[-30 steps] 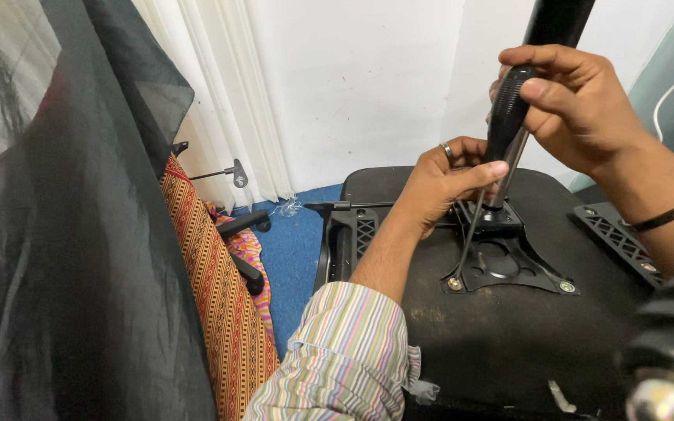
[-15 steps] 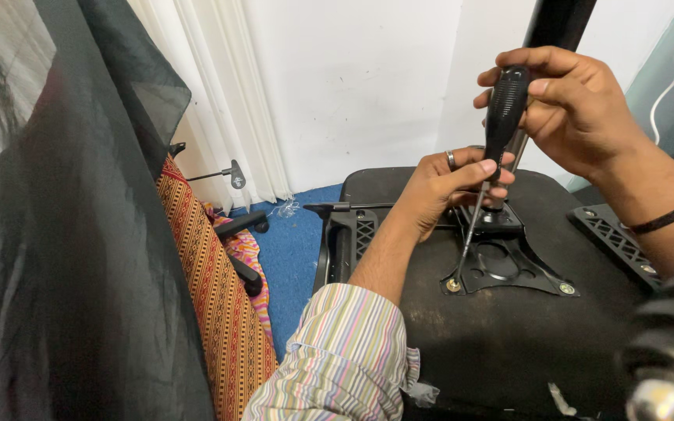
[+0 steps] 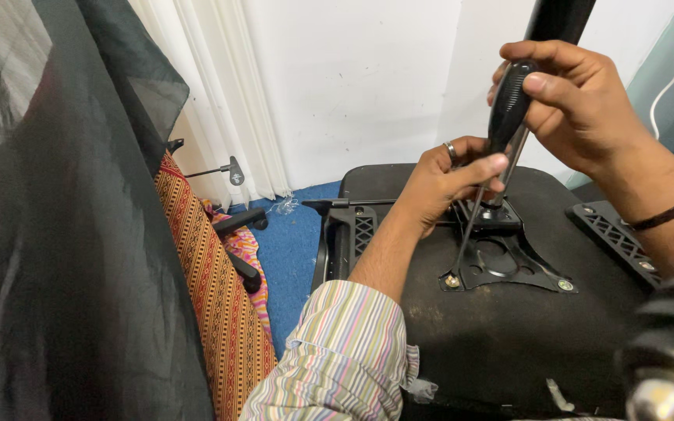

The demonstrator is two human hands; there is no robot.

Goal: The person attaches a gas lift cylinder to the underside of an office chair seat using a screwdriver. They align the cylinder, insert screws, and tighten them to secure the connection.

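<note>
An upturned black office chair seat point(image 3: 509, 351) fills the lower right, with a black metal mounting plate point(image 3: 509, 265) bolted on its underside. My right hand point(image 3: 579, 105) grips the black handle of a screwdriver point(image 3: 506, 105). Its thin shaft point(image 3: 466, 234) slants down to a bolt point(image 3: 452, 281) at the plate's near left corner. My left hand point(image 3: 446, 183) pinches the shaft just below the handle, a ring on one finger. A black gas-lift column point(image 3: 559, 19) rises from the plate behind my right hand.
A black armrest point(image 3: 349, 234) sticks out on the seat's left side, another point(image 3: 610, 234) on the right. A dark mesh chair back point(image 3: 56, 234) fills the left. Striped orange fabric point(image 3: 212, 304) leans beside it. Blue carpet point(image 3: 294, 257), white curtain and wall lie behind.
My right hand has turned and shifted slightly on the screwdriver handle, and my left fingers moved up the shaft. The tip stays on the same bolt.
</note>
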